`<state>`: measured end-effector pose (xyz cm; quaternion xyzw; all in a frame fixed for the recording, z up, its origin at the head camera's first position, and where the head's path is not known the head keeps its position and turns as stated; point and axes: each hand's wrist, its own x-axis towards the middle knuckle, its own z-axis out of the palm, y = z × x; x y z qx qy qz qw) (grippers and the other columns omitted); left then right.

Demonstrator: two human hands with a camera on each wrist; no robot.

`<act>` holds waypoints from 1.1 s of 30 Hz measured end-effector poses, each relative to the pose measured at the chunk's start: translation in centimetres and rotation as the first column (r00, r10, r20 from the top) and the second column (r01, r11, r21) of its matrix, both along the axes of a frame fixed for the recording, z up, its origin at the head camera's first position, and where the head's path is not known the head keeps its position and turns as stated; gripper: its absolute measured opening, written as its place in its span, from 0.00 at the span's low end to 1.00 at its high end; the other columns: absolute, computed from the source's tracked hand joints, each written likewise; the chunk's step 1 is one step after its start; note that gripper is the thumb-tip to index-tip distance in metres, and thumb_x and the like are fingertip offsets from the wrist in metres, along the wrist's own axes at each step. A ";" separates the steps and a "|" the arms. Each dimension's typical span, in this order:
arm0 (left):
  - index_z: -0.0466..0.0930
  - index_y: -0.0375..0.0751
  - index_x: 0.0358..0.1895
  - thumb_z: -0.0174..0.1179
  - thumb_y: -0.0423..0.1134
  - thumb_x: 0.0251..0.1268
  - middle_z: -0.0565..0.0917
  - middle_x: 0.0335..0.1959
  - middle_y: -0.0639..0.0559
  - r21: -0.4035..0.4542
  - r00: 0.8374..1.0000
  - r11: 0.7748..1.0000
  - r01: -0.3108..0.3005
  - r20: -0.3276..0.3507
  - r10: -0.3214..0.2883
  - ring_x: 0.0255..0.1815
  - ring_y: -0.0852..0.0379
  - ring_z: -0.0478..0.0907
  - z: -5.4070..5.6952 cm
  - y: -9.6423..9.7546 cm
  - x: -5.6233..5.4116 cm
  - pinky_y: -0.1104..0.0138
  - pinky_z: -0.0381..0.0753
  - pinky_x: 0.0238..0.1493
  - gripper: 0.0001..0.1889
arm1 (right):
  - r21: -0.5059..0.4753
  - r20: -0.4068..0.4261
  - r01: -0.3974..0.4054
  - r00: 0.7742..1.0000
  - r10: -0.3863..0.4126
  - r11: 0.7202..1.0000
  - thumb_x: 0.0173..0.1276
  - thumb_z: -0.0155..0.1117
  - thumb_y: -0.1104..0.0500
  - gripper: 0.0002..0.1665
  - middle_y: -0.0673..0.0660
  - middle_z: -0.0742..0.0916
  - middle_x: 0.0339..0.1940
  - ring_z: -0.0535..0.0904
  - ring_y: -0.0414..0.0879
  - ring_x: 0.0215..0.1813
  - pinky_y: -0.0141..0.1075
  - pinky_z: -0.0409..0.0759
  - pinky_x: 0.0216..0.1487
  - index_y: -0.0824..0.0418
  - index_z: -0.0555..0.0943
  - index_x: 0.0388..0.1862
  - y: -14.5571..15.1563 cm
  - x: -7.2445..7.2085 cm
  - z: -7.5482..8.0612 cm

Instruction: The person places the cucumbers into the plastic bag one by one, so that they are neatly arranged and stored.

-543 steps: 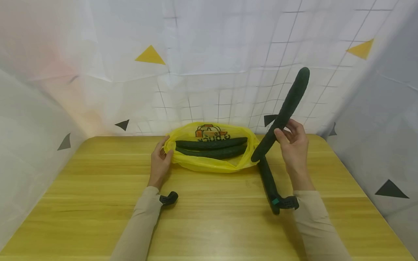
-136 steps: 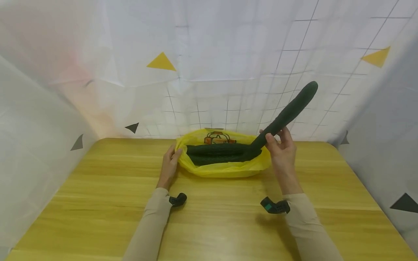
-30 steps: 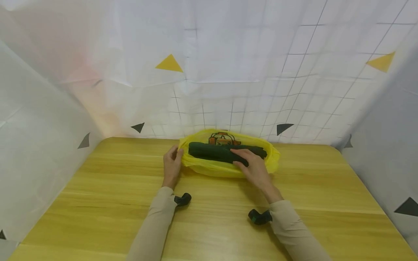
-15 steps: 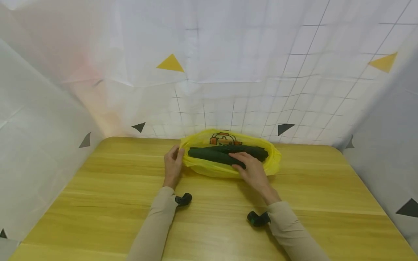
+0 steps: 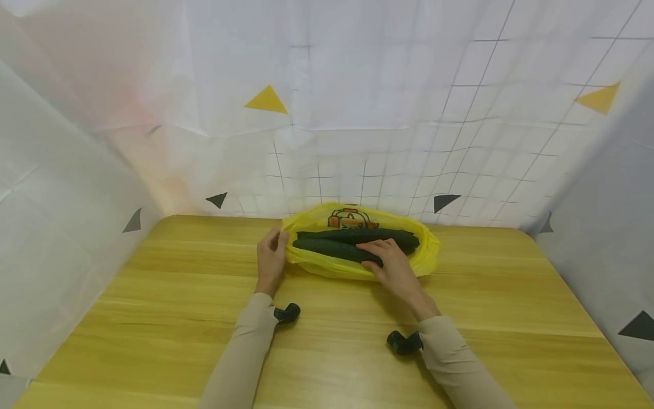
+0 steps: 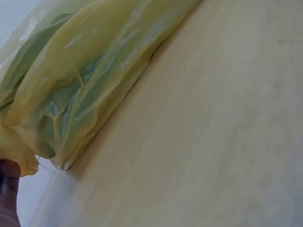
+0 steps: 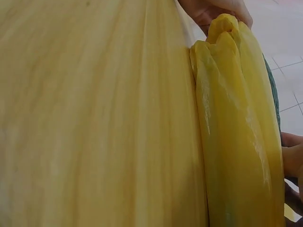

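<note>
A yellow plastic bag (image 5: 327,269) lies on its side at the back of the table, its mouth spread wide with a printed picture inside. Within it, dark green cucumbers lie lengthwise: one in front (image 5: 327,248) and at least one behind (image 5: 393,235). My left hand (image 5: 271,258) pinches the bag's left end; in the left wrist view its dim fingers (image 6: 8,191) show at the bag's gathered edge. My right hand (image 5: 398,271) reaches over the front rim and grips the right part of the front cucumber. The right wrist view shows the bag's smooth outer side (image 7: 241,132).
The wooden table (image 5: 337,363) runs up to a white sheet backdrop (image 5: 357,68) with grid lines and coloured triangles. Sheets also hang at both sides. Black wrist devices (image 5: 288,313) sit on both sleeves.
Earlier one cucumber lay on the table and another was held up; both are off the table and out of the air. Lately the front cucumber has settled lower against the bag's front side.
</note>
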<state>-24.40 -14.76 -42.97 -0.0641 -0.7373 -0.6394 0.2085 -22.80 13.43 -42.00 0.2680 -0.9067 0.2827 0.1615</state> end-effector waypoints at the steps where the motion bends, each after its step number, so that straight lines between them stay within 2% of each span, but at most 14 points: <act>1: 0.79 0.26 0.45 0.52 0.38 0.71 0.81 0.36 0.31 0.002 1.000 1.000 -0.006 0.000 0.006 0.30 0.63 0.73 0.0 0.0 0.0 0.75 0.73 0.35 0.16 | 0.002 -0.002 -0.004 1.000 0.004 1.000 0.61 0.67 0.61 0.22 0.55 0.85 0.50 0.74 0.50 0.48 0.45 0.75 0.48 0.55 0.80 0.56 0.0 0.0 0.0; 9: 0.80 0.27 0.45 0.53 0.38 0.70 0.82 0.35 0.33 0.010 0.999 0.999 -0.037 -0.006 0.037 0.31 0.63 0.74 0.0 0.0 0.0 0.76 0.74 0.35 0.14 | 0.051 -0.011 -0.013 1.000 0.013 0.999 0.62 0.67 0.59 0.21 0.53 0.85 0.50 0.71 0.49 0.43 0.42 0.66 0.42 0.52 0.81 0.55 0.1 0.1 -0.3; 15: 0.81 0.27 0.44 0.53 0.37 0.70 0.82 0.33 0.33 0.005 0.998 0.999 -0.052 -0.026 0.052 0.29 0.63 0.72 0.0 0.2 0.0 0.76 0.73 0.33 0.14 | 0.054 0.018 -0.023 1.000 0.022 0.998 0.63 0.66 0.58 0.21 0.53 0.84 0.51 0.71 0.49 0.45 0.44 0.70 0.46 0.52 0.80 0.56 0.2 0.1 -0.4; 21: 0.81 0.26 0.41 0.53 0.36 0.69 0.82 0.31 0.33 -0.028 0.994 0.996 -0.082 -0.069 0.079 0.26 0.64 0.71 0.0 0.3 0.0 0.75 0.71 0.31 0.13 | 0.067 0.060 -0.044 0.997 0.040 0.997 0.64 0.64 0.58 0.20 0.53 0.82 0.52 0.75 0.51 0.52 0.49 0.72 0.55 0.52 0.79 0.57 0.4 0.1 -0.4; 28: 0.82 0.29 0.42 0.54 0.37 0.69 0.83 0.32 0.35 -0.044 0.994 0.994 -0.103 -0.038 0.102 0.28 0.64 0.72 0.1 0.4 0.1 0.75 0.72 0.32 0.13 | 0.074 0.095 -0.059 0.994 0.052 0.996 0.65 0.64 0.58 0.20 0.54 0.81 0.51 0.75 0.53 0.54 0.50 0.74 0.56 0.53 0.79 0.57 0.4 0.3 -0.1; 33: 0.82 0.29 0.41 0.53 0.37 0.70 0.82 0.30 0.35 -0.057 0.995 0.994 -0.093 -0.045 0.091 0.26 0.63 0.71 0.1 0.4 0.2 0.74 0.72 0.31 0.13 | 0.076 0.119 -0.068 0.991 0.059 0.995 0.65 0.63 0.59 0.20 0.55 0.80 0.52 0.75 0.54 0.54 0.51 0.73 0.57 0.54 0.79 0.57 0.4 0.4 -0.1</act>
